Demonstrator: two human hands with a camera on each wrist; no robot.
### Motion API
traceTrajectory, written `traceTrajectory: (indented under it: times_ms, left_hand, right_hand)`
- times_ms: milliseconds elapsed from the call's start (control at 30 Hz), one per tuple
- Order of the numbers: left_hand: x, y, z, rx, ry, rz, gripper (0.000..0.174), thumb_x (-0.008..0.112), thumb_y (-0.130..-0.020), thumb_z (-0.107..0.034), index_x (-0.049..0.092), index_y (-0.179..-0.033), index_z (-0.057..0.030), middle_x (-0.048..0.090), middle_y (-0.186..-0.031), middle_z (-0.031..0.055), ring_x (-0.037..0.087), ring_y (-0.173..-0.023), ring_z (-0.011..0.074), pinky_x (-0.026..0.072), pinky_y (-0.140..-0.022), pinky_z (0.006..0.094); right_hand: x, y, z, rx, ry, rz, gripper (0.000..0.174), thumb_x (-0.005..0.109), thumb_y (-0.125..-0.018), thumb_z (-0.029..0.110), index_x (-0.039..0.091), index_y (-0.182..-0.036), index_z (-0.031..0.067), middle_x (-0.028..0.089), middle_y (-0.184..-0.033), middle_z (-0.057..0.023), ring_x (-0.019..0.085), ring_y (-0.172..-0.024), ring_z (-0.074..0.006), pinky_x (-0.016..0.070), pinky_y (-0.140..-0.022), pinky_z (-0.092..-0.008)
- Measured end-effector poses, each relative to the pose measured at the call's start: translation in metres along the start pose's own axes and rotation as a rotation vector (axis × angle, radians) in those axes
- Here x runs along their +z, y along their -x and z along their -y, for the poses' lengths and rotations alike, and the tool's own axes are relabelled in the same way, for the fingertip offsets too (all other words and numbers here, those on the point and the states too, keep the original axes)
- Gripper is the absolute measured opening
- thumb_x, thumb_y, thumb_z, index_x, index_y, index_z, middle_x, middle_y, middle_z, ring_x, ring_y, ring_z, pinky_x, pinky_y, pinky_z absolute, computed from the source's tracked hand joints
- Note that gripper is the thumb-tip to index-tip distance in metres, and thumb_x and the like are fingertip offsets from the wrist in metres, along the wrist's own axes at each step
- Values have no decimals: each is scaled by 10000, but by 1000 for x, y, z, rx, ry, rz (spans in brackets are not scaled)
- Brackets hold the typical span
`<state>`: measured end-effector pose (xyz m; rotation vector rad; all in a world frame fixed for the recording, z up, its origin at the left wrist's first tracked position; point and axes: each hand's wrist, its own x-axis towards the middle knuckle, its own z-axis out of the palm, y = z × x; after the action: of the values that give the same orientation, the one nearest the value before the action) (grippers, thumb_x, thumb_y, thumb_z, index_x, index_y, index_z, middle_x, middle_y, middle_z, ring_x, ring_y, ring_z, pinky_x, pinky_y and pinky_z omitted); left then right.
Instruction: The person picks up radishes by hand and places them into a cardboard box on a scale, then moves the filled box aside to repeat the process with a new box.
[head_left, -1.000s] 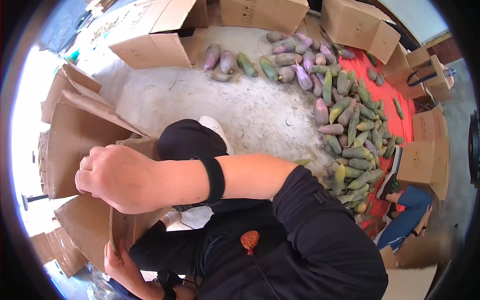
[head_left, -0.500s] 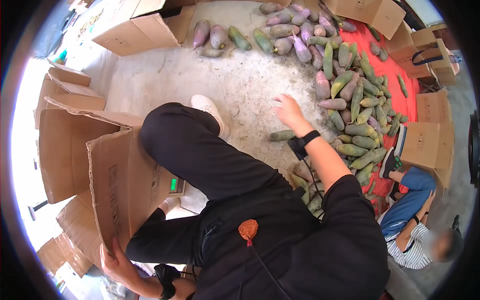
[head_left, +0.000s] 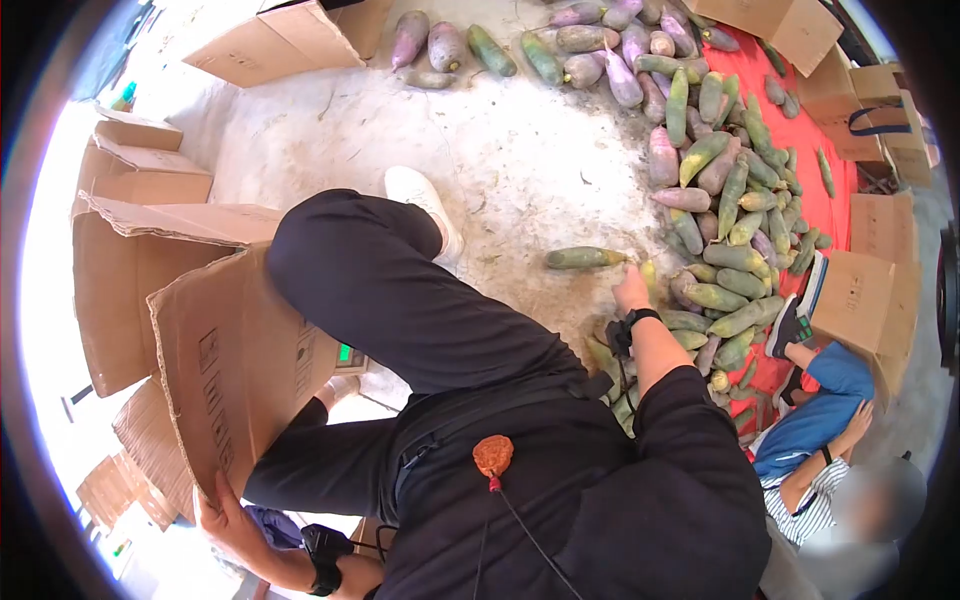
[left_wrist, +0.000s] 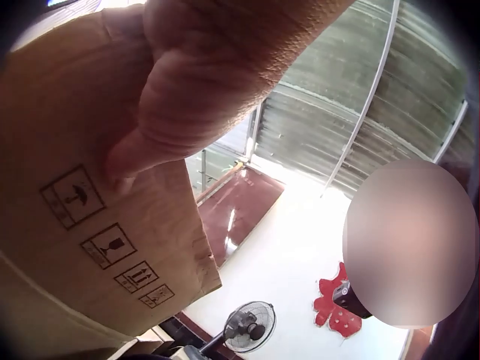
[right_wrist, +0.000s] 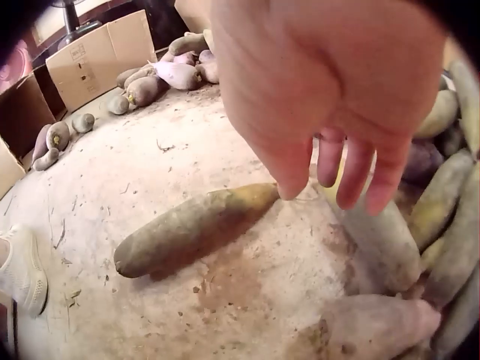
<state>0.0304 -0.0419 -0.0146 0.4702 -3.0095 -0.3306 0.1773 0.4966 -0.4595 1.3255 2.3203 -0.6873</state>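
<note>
My left hand (head_left: 232,528) grips the near edge of an upright cardboard box flap (head_left: 225,380). In the left wrist view its thumb (left_wrist: 139,159) presses the printed face of the cardboard; the other fingers are hidden behind it. On the right, my right hand (head_left: 631,290) reaches down to a long green radish (head_left: 580,258) lying on the concrete floor. In the right wrist view the thumb tip is right at the yellowish end of that radish (right_wrist: 195,231). The fingers (right_wrist: 358,172) hang fairly straight over another pale green radish (right_wrist: 379,240).
A large heap of green and purple radishes (head_left: 735,210) covers the red sheet (head_left: 835,215) on the right. Cardboard boxes (head_left: 280,45) stand around the floor. A green-lit scale display (head_left: 346,353) shows beside the box. Another person (head_left: 815,440) sits at lower right.
My right hand left the box at the left, crossed to the right and came down beside the long green radish. My left hand kept its grip on the cardboard flap.
</note>
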Motion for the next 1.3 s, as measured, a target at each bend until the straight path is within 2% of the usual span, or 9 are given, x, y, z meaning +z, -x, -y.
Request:
traceTrajectory:
  times_ms: [67, 133, 167, 400, 600, 833, 933, 1067, 1300]
  left_hand:
    - [1, 1, 1, -14, 26, -5, 277, 578, -899, -146, 617, -1078, 62, 683, -934, 145, 631, -822, 189, 479, -760, 314]
    - [2, 1, 2, -28, 57, -8, 275, 575, -900, -142, 616, -1081, 61, 683, -935, 143, 630, -823, 184, 479, -761, 312]
    - [3, 2, 2, -29, 76, -13, 272, 575, -901, -141, 615, -1079, 61, 682, -931, 139, 626, -820, 179, 477, -760, 308]
    - [4, 2, -2, -65, 78, -38, 252, 571, -906, -142, 613, -1050, 61, 677, -888, 136, 607, -792, 171, 464, -740, 300]
    - [8, 1, 6, -33, 126, -70, 235, 572, -902, -120, 616, -1049, 58, 678, -873, 130, 607, -778, 160, 468, -727, 293]
    - [7, 0, -3, 37, 145, -79, 149, 570, -865, -33, 610, -976, 57, 627, -810, 122, 564, -718, 185, 439, -669, 289]
    - [9, 1, -6, 92, 86, -128, 107, 593, -833, -28, 603, -912, 44, 557, -738, 152, 525, -643, 261, 427, -624, 300]
    - [5, 2, -15, 73, 46, -128, 102, 611, -821, -49, 606, -895, 22, 538, -727, 145, 543, -642, 265, 427, -604, 300]
    - [3, 2, -18, 138, 1, -154, 126, 636, -786, -70, 613, -894, -8, 562, -750, 135, 557, -660, 298, 445, -601, 325]
  right_hand:
    - [8, 1, 18, -101, -7, -50, 484, 675, -760, 148, 505, -1201, 40, 532, -1196, -222, 563, -1041, -372, 459, -853, -414]
    - [0, 2, 50, 486, -692, 111, 526, 710, -772, 205, 486, -1213, 27, 520, -1193, -198, 590, -968, -363, 487, -718, -461]
    - [9, -6, 52, 597, -813, 106, 549, 712, -795, 290, 486, -1198, -7, 544, -1120, -182, 610, -834, -331, 478, -593, -464]
    - [56, -33, 88, 811, -1175, 114, 572, 760, -765, 190, 481, -1178, -91, 489, -1227, -211, 551, -977, -361, 536, -713, -533]
    - [72, -40, 102, 802, -1178, 52, 463, 728, -767, 103, 522, -1127, -100, 584, -1076, -218, 628, -821, -343, 561, -599, -476]
    - [58, -34, 112, 486, -1083, 460, 285, 696, -786, 176, 585, -1005, 31, 620, -932, -138, 617, -748, -270, 476, -517, -386]
    - [3, -2, 164, 253, -1127, 578, 369, 681, -804, 159, 499, -1121, 107, 601, -1016, -67, 599, -844, -235, 487, -689, -408]
    - [-65, 21, 242, -186, -1093, 496, 649, 705, -775, 151, 335, -1305, 88, 590, -1055, -91, 606, -865, -201, 489, -676, -331]
    - [-207, 134, 403, -1054, -1082, 481, 587, 694, -776, 75, 414, -1286, -1, 594, -1072, -85, 591, -902, -165, 498, -748, -292]
